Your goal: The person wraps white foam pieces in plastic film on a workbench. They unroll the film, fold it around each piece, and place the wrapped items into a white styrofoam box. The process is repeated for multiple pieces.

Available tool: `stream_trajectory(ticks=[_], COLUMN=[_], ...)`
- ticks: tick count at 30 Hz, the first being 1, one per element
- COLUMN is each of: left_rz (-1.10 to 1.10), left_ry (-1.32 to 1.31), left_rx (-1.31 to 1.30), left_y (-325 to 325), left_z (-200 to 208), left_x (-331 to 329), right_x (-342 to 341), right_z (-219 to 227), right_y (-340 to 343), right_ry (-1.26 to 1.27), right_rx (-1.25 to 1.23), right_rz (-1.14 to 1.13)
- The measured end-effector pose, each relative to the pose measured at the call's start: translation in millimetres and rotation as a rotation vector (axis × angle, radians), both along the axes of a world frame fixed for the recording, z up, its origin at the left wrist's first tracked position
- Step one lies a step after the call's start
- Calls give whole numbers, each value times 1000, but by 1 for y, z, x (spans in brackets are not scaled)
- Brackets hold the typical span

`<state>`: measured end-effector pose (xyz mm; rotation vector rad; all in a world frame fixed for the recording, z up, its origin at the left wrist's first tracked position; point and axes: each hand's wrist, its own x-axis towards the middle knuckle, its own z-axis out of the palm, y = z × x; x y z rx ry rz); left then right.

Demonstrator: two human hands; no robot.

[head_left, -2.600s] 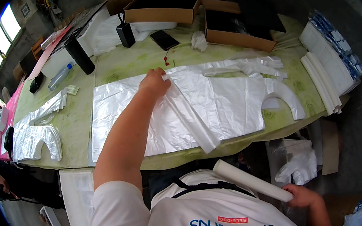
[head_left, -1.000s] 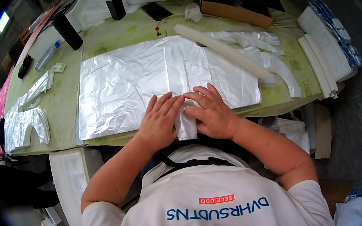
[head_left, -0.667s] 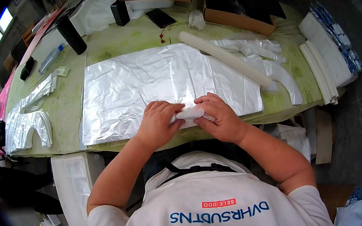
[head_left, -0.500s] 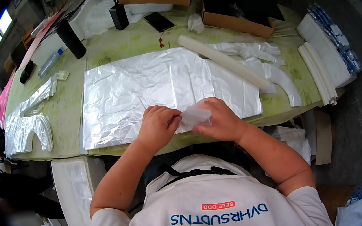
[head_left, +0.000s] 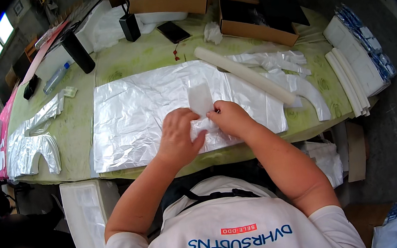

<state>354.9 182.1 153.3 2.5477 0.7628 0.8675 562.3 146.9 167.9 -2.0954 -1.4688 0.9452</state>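
Mid-frame, your right hand (head_left: pixel 230 119) pinched the flat, translucent white plastic strip (head_left: pixel 200 98) over the crinkled silvery plastic sheet (head_left: pixel 132 112), left hand (head_left: pixel 177 134) curved half-open alongside; folding seemed in hand, the next move calling for aligned edges.

- We see a long table dressed in a pale green patterned tablecloth (head_left: pixel 79 121).
- Across its middle we have a broad, wrinkled, shiny white plastic sheet (head_left: pixel 130 115), with curved strips at its right.
- To our left lies a smaller plastic piece (head_left: pixel 19 146) with an arched cutout, a small pale packet (head_left: pixel 70 92) near its upper end.
- Beyond, we find a clear bottle (head_left: pixel 55 79) with a blue cap, between a small black object (head_left: pixel 31 88) and a black cylinder (head_left: pixel 77 52).
- Along the far side we spot a black block (head_left: pixel 130 28) with a loop, a dark smartphone (head_left: pixel 173 32), crumpled white material (head_left: pixel 212 33) and an open cardboard box (head_left: pixel 259 31).
- At our right lie slim white rolls (head_left: pixel 346 80).
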Motion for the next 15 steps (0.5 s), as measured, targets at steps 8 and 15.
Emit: stream_trajectory(ticks=[8, 15], left_rz=[-178, -356], left_ry=[421, 497], left_rx=[26, 81], left_y=[29, 14], left_z=[-13, -4], left_x=[26, 20], right_x=[-4, 0], right_z=[-12, 0], right_y=[-7, -51], right_ry=[18, 195], right_rx=[132, 58], right_rz=[-94, -77])
